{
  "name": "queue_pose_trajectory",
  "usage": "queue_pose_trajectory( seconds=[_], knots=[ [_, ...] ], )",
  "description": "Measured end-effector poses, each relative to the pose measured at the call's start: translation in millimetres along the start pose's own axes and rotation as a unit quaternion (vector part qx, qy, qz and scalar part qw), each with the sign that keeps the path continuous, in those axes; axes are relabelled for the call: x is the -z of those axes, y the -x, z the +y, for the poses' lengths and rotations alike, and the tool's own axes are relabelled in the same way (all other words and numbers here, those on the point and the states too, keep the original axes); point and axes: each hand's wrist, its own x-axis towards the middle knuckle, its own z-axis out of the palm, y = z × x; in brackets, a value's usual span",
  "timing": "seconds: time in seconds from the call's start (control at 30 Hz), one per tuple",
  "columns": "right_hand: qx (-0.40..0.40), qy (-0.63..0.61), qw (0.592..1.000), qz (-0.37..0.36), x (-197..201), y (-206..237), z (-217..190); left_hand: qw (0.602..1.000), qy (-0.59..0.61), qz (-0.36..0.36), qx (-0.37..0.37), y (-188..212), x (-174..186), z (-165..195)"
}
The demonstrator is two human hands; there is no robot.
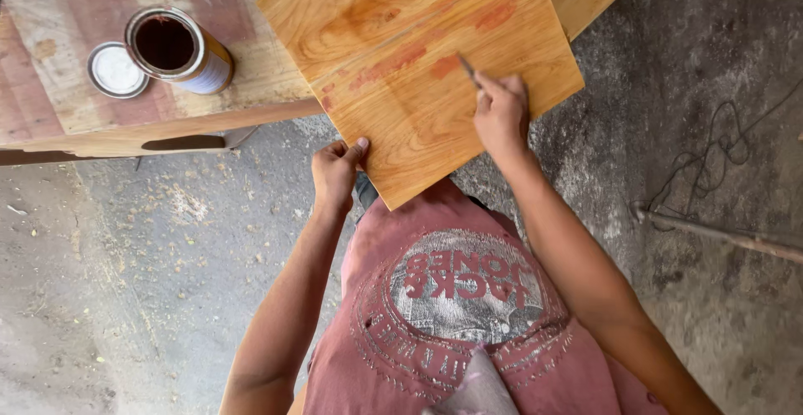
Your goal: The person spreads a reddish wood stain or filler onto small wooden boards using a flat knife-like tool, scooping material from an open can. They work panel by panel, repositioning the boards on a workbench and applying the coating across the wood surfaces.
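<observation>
Wooden board (418, 72) lies tilted on tabletop (50, 64), near corner overhanging toward person's pink shirt (452, 323). Left hand (336, 172) grips board's near edge, fingers curled under, thumb on top. Right hand (500, 112) rests on board, fingers pinching thin brush (467, 70) (reddish smears just beyond its tip). Far left of fingers: open tin (171, 47), lid (115, 69) beside it.

— From where does the single view look?

— From the person's head, facing steeply down along the chest to the concrete floor (125, 298).

— How near is it?

— Near: both forearms run up from the bottom edge, and the wooden board (418, 64) and the workbench (67, 64) fill the top. No second view shares the scene.
</observation>
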Motion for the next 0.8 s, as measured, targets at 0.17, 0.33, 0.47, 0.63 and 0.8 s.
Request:
queue_pose_trajectory(
  seconds=[0.17, 0.33, 0.47, 0.63, 0.8],
  knots=[
    [-0.11, -0.081, 0.986, -0.09, -9.7, 3.5, -11.5, 0.999, -0.045, 0.015, 0.018, -0.4, 2.9, -1.9],
    [-0.025, 0.053, 0.998, -0.01, 3.3, 10.2, 2.8, 0.999, -0.035, 0.015, -0.007, 0.8, 1.7, -0.9],
    [0.016, 0.006, 0.998, -0.068, 14.9, 23.0, 13.9, 0.998, -0.053, 0.024, 0.024, 3.7, 1.9, 0.4],
    [0.023, -0.025, 0.998, -0.045, 21.5, 47.8, 24.4, 0.998, -0.044, 0.021, -0.04, 8.3, 3.2, -2.5],
    [-0.107, 0.033, 0.993, -0.028, 46.0, 39.9, 54.4, 0.998, -0.058, 0.021, -0.028, 12.6, 6.0, -3.7]
  ],
)
